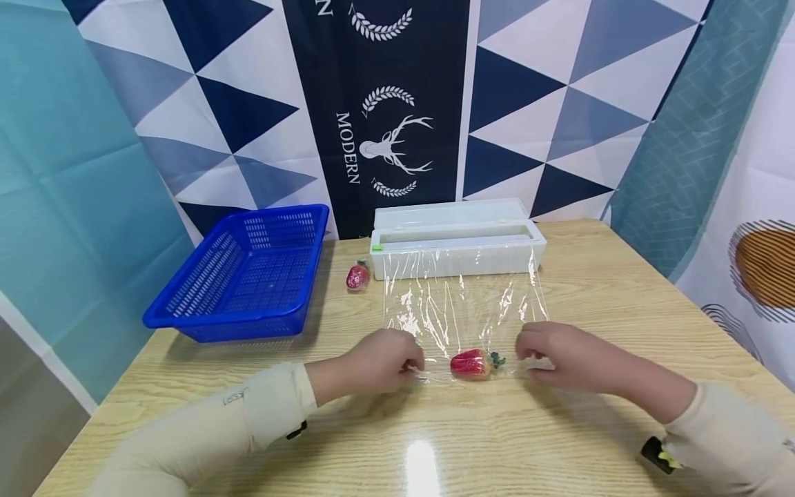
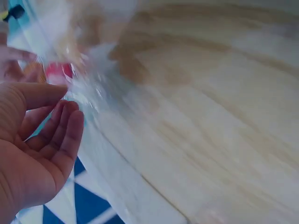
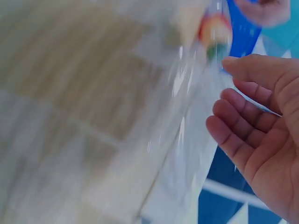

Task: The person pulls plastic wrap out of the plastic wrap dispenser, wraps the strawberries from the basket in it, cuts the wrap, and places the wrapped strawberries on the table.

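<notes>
Pinching the lower corners of the film [image 1: 462, 307], the left hand [image 1: 380, 360] and right hand [image 1: 562, 355] flank a strawberry [image 1: 469, 364] at lower centre, lying left to right, leaves [image 1: 497, 359] toward the nearer, right hand.

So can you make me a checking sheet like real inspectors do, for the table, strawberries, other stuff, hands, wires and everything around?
Surface: wood-patterned table, glare near the front.
Job's things: clear film stretches from the open white box; one red strawberry lies at the film's near edge, a smaller strawberry beside the box.
Clutter: blue basket at the left.
Hands: left hand and right hand each pinch the film's near edge, either side of the red strawberry.
Cables: nothing seen.
Surroundings: backdrop with triangles and a deer head.
</notes>
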The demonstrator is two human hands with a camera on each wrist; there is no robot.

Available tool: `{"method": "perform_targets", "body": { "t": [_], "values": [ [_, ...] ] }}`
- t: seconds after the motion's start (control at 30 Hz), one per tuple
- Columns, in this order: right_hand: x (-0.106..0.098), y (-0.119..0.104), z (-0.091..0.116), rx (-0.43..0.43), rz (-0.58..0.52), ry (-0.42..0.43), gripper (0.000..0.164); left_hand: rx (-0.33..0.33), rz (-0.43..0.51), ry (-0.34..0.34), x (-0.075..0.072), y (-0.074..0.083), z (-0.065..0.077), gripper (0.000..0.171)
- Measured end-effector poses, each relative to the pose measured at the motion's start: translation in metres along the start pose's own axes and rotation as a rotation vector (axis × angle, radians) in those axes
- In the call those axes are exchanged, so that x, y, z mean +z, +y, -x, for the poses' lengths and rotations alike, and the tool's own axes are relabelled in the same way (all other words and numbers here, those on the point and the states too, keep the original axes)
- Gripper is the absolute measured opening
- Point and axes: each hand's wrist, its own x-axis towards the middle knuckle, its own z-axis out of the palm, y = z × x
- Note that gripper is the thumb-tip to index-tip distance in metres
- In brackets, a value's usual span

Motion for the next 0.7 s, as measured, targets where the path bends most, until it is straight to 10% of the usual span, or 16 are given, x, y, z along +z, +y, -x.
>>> {"method": "perform_targets", "body": {
  "t": [0.27, 0.7],
  "values": [
    [0.018, -0.015, -0.028, -0.031, 0.052, -0.017, 0.035, 0.101, -0.108, -0.030, 0.011, 0.024, -0.036, 0.019],
    [0.021, -0.012, -0.041, 0.101, -0.036, -0.130, 0.023, 0.074, -0.033, -0.049, 0.015, 0.020, -0.058, 0.021]
  ]
}}
